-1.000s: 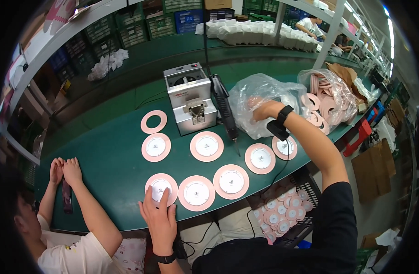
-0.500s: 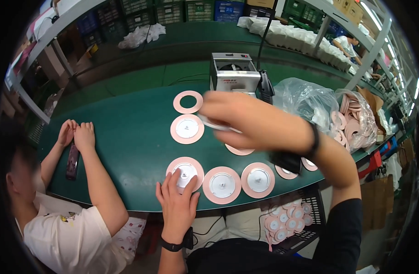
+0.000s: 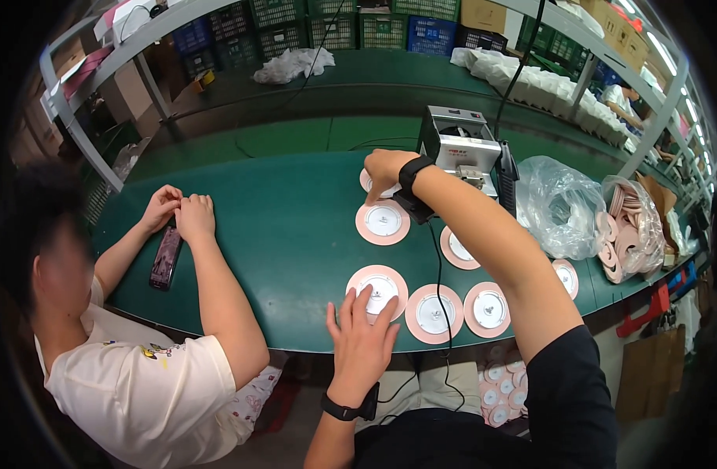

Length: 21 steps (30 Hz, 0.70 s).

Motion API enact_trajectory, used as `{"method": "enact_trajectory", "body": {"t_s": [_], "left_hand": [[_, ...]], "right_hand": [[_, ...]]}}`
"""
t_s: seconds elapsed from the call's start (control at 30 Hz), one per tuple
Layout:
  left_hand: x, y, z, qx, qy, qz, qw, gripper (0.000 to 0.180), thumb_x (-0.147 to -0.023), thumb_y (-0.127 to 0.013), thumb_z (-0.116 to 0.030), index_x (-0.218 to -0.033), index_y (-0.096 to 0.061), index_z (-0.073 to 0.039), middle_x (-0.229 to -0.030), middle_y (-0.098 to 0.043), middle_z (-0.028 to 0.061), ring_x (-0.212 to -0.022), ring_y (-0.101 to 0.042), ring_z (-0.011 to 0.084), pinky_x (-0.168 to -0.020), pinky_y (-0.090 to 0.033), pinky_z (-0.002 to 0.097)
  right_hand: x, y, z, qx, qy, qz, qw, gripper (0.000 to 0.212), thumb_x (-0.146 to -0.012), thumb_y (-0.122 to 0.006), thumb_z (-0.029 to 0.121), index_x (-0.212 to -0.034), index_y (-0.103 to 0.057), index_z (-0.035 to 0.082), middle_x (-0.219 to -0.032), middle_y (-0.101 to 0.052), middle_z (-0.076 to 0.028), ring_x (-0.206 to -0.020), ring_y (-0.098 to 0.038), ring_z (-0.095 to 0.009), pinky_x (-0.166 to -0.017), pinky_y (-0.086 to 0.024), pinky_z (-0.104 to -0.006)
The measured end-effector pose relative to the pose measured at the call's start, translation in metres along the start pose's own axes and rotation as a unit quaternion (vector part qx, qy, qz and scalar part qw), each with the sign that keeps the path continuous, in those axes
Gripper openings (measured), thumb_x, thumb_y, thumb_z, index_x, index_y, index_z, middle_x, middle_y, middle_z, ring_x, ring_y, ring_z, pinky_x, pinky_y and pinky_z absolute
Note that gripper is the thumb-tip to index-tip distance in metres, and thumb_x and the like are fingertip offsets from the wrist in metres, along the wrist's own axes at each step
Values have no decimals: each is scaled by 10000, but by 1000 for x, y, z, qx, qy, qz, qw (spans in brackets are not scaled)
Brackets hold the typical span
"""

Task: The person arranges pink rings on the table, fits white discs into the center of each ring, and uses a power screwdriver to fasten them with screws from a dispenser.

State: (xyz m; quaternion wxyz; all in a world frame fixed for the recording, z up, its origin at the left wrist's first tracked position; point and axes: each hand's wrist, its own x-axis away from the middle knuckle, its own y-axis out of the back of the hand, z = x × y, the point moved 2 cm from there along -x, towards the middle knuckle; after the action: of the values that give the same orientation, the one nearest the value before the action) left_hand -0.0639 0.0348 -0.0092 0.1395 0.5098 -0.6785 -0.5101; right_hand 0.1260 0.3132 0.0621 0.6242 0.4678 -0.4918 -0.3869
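Note:
My left hand [image 3: 362,338] lies with spread fingers on a pink disc with a white centre [image 3: 364,276] near the table's front edge. Over a pink ring [image 3: 365,181] at the far end, my right hand [image 3: 390,170] bends its fingers down on a white disc [image 3: 390,191], mostly hidden beneath it. Just nearer lies another pink disc with a white plate [image 3: 383,221]. Two similar discs, one in the middle [image 3: 434,313] and one to its right [image 3: 487,309], continue the front row. Beyond them, my right forearm partly covers another disc [image 3: 455,248].
A metal machine [image 3: 462,148] stands behind my right arm. To the right are a clear plastic bag [image 3: 558,207] and a bag of pink rings [image 3: 628,227]. At left, a co-worker's forearms [image 3: 206,258] rest by a phone [image 3: 164,256]. A cable [image 3: 440,273] crosses the table.
My right hand has carried the white disc away from me, over the far pink ring. My left hand stays on its disc. The whole view has shifted, so things appear further right.

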Motion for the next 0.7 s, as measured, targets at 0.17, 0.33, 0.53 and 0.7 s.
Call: {"method": "enact_trajectory", "body": {"t_s": [0.17, 0.33, 0.53, 0.7], "left_hand": [[-1, 0, 4, 7, 2, 1, 1000, 441, -942, -715, -237, -1378, -653, -211, -1505, -474, 180, -1446, -373, 420, -1177, -218, 693], [0, 0, 0, 7, 1, 1, 1000, 437, -943, -713, -235, -1376, -655, -208, -1504, -474, 179, -1444, -375, 422, -1177, -217, 692], [0, -1, 1, 7, 1, -1, 1000, 431, -946, -710, -234, -1373, -658, -208, -1499, -477, 174, -1443, -378, 421, -1175, -219, 693], [0, 2, -1, 2, 2, 2, 1000, 432, -944, -711, -226, -1372, -660, -205, -1494, -479, 169, -1441, -380, 420, -1181, -217, 683]], "right_hand": [[-4, 4, -2, -14, 11, 2, 1000, 496, -638, -956, 245, -1034, -790, -3, -1080, -765, -204, -1003, -751, -368, -853, -618, -433], [-14, 9, -19, -23, 29, -58, 998, 418, -591, -933, 219, -917, -766, 19, -956, -768, -165, -912, -753, -328, -790, -607, -401], [-19, -7, -22, -4, 33, -70, 997, 456, -607, -963, 187, -965, -778, -27, -1018, -771, -215, -976, -757, -373, -818, -625, -424], [-21, -17, -23, -1, 22, -118, 993, 372, -591, -961, 178, -851, -754, 11, -905, -760, -177, -905, -747, -357, -803, -611, -413]]}}
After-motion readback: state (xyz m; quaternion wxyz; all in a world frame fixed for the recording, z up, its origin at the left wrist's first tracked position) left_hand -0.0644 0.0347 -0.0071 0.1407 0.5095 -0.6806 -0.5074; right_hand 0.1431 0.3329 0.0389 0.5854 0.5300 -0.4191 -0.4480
